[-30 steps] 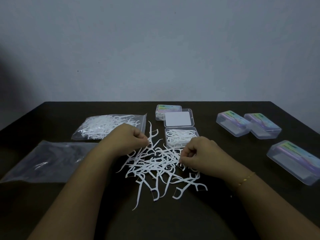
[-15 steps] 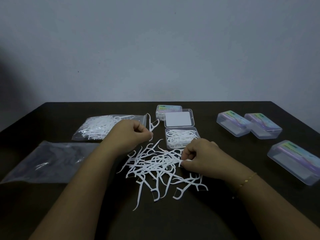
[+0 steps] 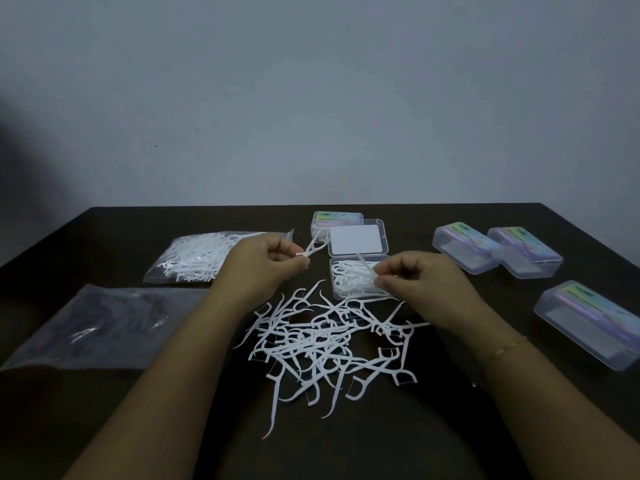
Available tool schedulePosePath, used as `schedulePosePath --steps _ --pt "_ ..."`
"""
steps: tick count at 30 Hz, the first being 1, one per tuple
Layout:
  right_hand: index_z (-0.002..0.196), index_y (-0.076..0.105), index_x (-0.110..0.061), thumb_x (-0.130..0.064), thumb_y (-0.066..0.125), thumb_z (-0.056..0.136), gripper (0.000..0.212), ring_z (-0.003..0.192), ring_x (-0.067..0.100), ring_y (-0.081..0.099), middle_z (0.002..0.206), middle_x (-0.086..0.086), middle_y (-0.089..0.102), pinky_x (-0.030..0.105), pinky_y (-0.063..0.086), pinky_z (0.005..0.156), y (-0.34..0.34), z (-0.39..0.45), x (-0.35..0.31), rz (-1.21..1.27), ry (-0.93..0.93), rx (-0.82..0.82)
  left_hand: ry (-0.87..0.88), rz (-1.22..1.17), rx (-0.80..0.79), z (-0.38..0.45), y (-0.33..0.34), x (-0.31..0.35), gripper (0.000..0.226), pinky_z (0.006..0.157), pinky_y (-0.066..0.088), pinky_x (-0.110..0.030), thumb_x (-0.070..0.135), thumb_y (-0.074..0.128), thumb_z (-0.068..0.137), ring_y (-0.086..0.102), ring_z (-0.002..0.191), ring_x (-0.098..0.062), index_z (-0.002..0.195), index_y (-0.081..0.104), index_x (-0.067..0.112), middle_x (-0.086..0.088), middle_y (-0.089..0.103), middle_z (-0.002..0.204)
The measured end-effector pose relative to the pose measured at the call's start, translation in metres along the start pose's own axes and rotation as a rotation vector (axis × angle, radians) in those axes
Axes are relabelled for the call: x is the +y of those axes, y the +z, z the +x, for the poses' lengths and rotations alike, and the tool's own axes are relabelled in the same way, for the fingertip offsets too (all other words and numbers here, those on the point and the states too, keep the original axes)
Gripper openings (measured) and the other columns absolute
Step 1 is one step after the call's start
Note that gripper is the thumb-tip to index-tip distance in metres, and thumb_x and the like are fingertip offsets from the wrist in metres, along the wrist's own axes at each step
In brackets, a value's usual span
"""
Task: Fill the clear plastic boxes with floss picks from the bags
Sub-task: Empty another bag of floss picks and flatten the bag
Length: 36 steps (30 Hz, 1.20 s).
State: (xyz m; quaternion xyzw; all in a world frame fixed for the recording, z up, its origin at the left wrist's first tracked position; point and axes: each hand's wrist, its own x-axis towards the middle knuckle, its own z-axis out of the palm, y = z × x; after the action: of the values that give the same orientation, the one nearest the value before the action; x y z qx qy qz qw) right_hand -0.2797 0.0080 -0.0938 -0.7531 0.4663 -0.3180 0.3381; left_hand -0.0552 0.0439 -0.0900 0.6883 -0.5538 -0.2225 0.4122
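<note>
Holding one floss pick between thumb and fingertips, the left hand is raised a little above the dark table, just left of the open clear box. The right hand has its fingers curled and pinches a blurred pick over the right side of this box, which already contains white picks. The lid of the box lies open behind it, with a white card inside. A loose pile of floss picks is spread on the table in front of the box, between the two forearms. On the left there is a bag with picks, and nearer to the person a flat, nearly empty bag. One closed box stands behind the lid, and three more closed boxes are on the right, well apart from the pile
</note>
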Motion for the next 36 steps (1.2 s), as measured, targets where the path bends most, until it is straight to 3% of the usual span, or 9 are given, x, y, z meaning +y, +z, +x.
schedulePosePath --steps 3,6,10,12,15,17,23,27,36 --pt "0.091 0.068 -0.027 -0.017 0.065 0.087 0.011 0.081 0.019 0.060 0.086 -0.003 0.065 0.029 0.056 0.074 0.007 0.006 0.011 -0.073 -0.008 0.196 0.017 -0.013 0.033 0.000 0.003 0.000 0.006 0.067 0.051 -0.026 0.030 0.075 0.080 0.068 0.074 -0.013 0.081 0.069 0.028 0.004 0.072 0.076" --pt "0.101 0.072 -0.018 -0.017 0.063 0.088 0.016 0.088 0.017 0.055 0.091 -0.006 0.063 0.043 0.050 0.084 0.014 0.012 0.018 -0.236 -0.093 0.317 0.028 -0.007 0.068 0.000 0.008 0.000 0.006 0.067 0.051 -0.028 0.031 0.074 0.081 0.068 0.075 -0.012 0.082 0.068 0.029 0.004 0.072 0.076" --pt "0.118 0.066 -0.021 -0.024 0.057 0.092 0.028 0.111 0.015 0.045 0.117 -0.004 0.064 0.035 0.036 0.097 0.020 0.016 0.021 -0.416 -0.105 0.211 0.053 0.009 0.122 -0.001 0.014 0.003 0.007 0.059 0.041 -0.016 0.032 0.072 0.083 0.064 0.071 -0.004 0.080 0.066 0.032 0.010 0.068 0.074" --pt "0.123 0.062 -0.021 -0.025 0.055 0.094 0.031 0.117 0.014 0.045 0.124 -0.003 0.061 0.037 0.037 0.101 0.019 0.017 0.022 -0.351 -0.062 0.220 0.074 0.025 0.152 -0.002 0.019 0.003 0.007 0.060 0.042 -0.017 0.032 0.071 0.083 0.062 0.071 -0.002 0.080 0.065 0.033 0.013 0.067 0.074" --pt "0.119 0.065 -0.017 -0.022 0.056 0.093 0.028 0.111 0.017 0.053 0.117 0.000 0.064 0.044 0.048 0.096 0.017 0.019 0.025 -0.171 0.002 0.331 0.110 0.099 0.183 -0.001 0.029 0.006 0.003 0.065 0.045 -0.018 0.034 0.069 0.085 0.059 0.075 0.002 0.086 0.067 0.034 0.019 0.064 0.078" --pt "0.116 0.066 -0.016 -0.020 0.056 0.093 0.025 0.107 0.018 0.054 0.112 0.000 0.064 0.044 0.050 0.093 0.016 0.019 0.024 -0.117 0.043 0.364 0.152 0.174 0.168 0.000 0.039 0.008 0.013 0.069 0.049 -0.020 0.035 0.067 0.086 0.058 0.075 0.004 0.098 0.070 0.031 0.017 0.065 0.084" --pt "0.114 0.067 -0.018 -0.023 0.056 0.093 0.025 0.106 0.017 0.054 0.108 -0.003 0.062 0.042 0.049 0.092 0.019 0.018 0.024 -0.130 0.038 0.328 0.205 0.346 0.022 0.001 0.062 0.012 0.037 0.085 0.053 -0.034 0.041 0.058 0.091 0.064 0.092 -0.012 0.127 0.058 0.034 0.004 0.070 0.111" --pt "0.118 0.065 -0.018 -0.024 0.055 0.093 0.028 0.110 0.017 0.053 0.115 -0.001 0.062 0.043 0.049 0.094 0.018 0.019 0.025 -0.155 0.075 0.283 0.245 0.377 0.012 0.002 0.057 0.009 0.050 0.101 0.041 -0.031 0.044 0.056 0.091 0.049 0.124 -0.011 0.139 0.046 0.031 0.007 0.050 0.140" --pt "0.109 0.069 -0.024 -0.036 0.060 0.088 0.026 0.113 0.017 0.048 0.116 -0.004 0.060 0.048 0.044 0.097 0.015 0.016 0.024 -0.180 0.096 0.211 0.146 0.473 -0.118 -0.001 0.047 -0.001 0.077 0.098 0.038 -0.033 0.065 0.056 0.081 0.039 0.130 -0.011 0.145 0.035 0.029 0.009 0.036 0.147"
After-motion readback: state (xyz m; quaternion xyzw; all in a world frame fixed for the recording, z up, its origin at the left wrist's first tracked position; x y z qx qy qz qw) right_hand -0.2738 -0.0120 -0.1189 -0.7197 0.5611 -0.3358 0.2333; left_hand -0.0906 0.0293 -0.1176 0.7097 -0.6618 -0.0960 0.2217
